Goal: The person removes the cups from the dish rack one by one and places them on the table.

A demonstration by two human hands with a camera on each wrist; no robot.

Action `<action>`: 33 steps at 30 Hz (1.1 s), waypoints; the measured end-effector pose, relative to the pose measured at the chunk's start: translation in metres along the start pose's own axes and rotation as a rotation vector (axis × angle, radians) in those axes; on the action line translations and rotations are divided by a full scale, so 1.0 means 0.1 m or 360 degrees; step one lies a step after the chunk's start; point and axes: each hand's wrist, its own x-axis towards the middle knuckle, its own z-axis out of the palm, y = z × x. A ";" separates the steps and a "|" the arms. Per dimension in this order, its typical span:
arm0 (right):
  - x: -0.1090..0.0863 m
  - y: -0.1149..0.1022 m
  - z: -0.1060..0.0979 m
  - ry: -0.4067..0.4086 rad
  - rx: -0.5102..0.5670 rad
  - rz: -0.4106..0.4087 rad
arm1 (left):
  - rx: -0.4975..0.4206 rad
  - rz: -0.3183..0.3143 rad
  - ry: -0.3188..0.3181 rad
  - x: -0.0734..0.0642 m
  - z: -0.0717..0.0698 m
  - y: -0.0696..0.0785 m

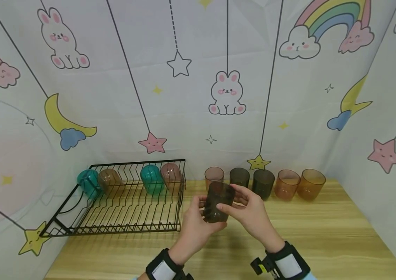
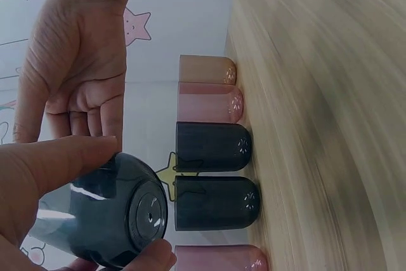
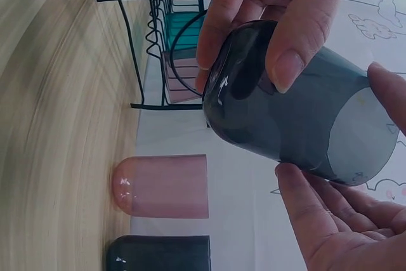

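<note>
A dark grey translucent cup is held between both hands above the table, tilted, its base facing down. My left hand grips it low on the left side; in the right wrist view that thumb lies along the wall near the base. My right hand holds it from the right, thumb on the front and fingers at the rim. In the left wrist view the cup's round base shows, with the right hand beyond it.
A black wire rack stands on the left, with teal cups, a brown cup and a pink cup in it. Along the back of the wooden table stand dark grey cups, pink cups and an amber cup.
</note>
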 end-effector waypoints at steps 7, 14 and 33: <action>-0.02 0.00 -0.01 -0.0003 0.0009 -0.0017 | -0.0012 0.0018 -0.0001 -0.01 0.01 0.01; -0.04 -0.01 -0.03 0.0019 -0.0001 -0.0029 | 0.0008 0.0030 -0.0014 -0.03 0.01 0.03; -0.11 0.13 -0.55 0.0253 -0.0287 -0.0138 | 0.0309 0.0103 -0.0142 -0.10 0.04 0.01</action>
